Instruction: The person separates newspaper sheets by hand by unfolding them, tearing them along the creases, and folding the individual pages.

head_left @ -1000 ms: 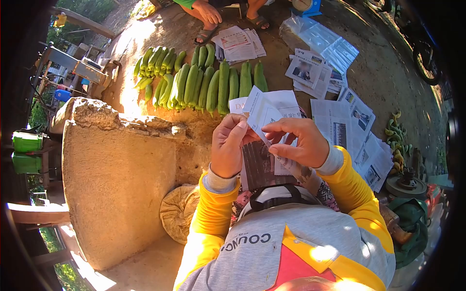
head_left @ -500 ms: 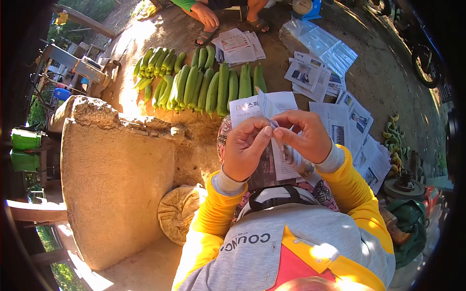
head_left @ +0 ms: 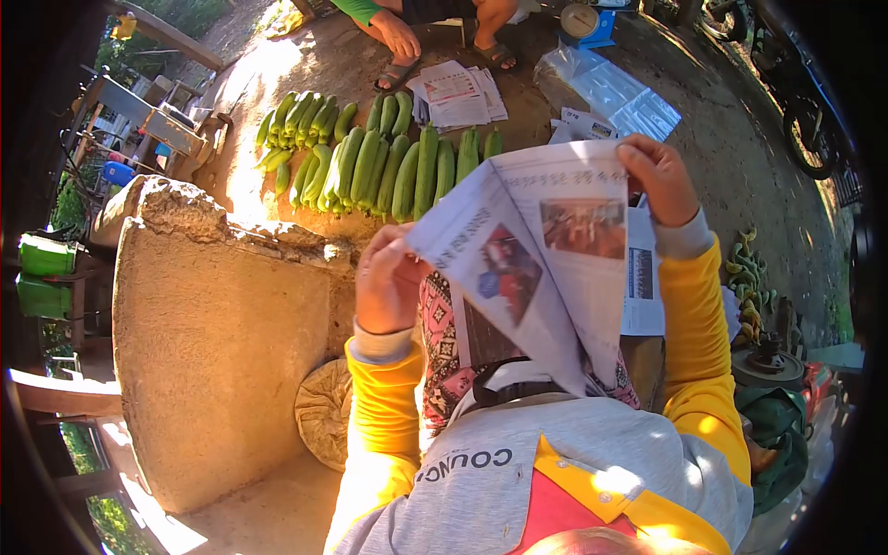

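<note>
A folded newspaper sheet [head_left: 564,236] with printed photos hangs spread in front of my chest, a diagonal crease running down to a point near my lap. My left hand [head_left: 388,282] is closed on its left corner. At the upper right edge, my right hand [head_left: 661,180] pinches the paper between thumb and fingers. Beyond the sheet, long green gourds [head_left: 370,171] lie side by side on the ground. The paper hides some of the gourds and part of my patterned trousers [head_left: 444,338].
Newspaper stacks [head_left: 453,92] and a clear plastic bag [head_left: 615,92] lie ahead, near another person's hand [head_left: 396,35] and sandalled feet. A blue scale [head_left: 592,23] stands behind. To my left is a large broken-rimmed clay-coloured basin [head_left: 222,351]; curved gourds [head_left: 747,277] lie right.
My hands were close together, pinching a narrow fold of paper. They have moved apart, left and right, and the sheet is now opened out between them.
</note>
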`<state>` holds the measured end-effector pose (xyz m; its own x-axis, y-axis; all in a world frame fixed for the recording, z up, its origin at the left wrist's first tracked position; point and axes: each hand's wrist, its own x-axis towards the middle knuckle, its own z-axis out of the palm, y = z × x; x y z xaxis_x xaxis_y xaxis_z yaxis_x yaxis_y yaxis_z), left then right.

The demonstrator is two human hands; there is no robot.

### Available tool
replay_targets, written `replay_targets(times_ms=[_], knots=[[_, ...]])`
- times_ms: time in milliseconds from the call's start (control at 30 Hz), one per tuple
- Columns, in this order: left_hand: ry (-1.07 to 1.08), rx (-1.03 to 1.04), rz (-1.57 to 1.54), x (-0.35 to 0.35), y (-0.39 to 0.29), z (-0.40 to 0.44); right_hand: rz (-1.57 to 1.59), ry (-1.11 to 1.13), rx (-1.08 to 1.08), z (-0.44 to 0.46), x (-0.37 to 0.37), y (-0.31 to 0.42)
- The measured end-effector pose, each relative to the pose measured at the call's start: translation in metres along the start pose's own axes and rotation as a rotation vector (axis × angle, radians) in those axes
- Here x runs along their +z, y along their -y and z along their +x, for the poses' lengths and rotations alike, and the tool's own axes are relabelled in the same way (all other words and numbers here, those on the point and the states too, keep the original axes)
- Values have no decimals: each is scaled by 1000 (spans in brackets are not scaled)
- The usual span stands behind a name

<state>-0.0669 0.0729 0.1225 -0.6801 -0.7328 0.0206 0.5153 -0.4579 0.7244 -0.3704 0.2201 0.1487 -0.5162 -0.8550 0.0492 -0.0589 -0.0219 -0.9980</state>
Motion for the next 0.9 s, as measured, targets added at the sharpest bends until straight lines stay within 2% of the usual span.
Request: replay_targets(times_ms=[200, 333, 433, 467, 567, 633, 767, 867, 900], knots=[[-111, 0, 48, -59, -23, 4, 133, 13, 48, 35, -64, -31], [-135, -34, 139, -85, -35, 15, 46, -70, 4, 32, -61, -24], [-384, -26, 629, -105, -40, 29, -107, -162, -139, 26, -48, -18], [-354, 91, 876, -110, -40, 36, -204, -174, -214, 23, -44, -13], [-311, 561, 1258, -84, -38, 55, -479, -220, -509, 12, -15, 11], [-139, 713, 1433, -38, -37, 66, -575, -213, -643, 2, 1, 29], [132, 739, 1511, 13, -4, 103, -613, -161, -744, -12, 12, 50], [269, 598, 1537, 25, 30, 136, -594, -135, -758, -22, 7, 54], [362, 491, 1444, 23, 45, 148, -580, -123, -756, -25, 3, 55]])
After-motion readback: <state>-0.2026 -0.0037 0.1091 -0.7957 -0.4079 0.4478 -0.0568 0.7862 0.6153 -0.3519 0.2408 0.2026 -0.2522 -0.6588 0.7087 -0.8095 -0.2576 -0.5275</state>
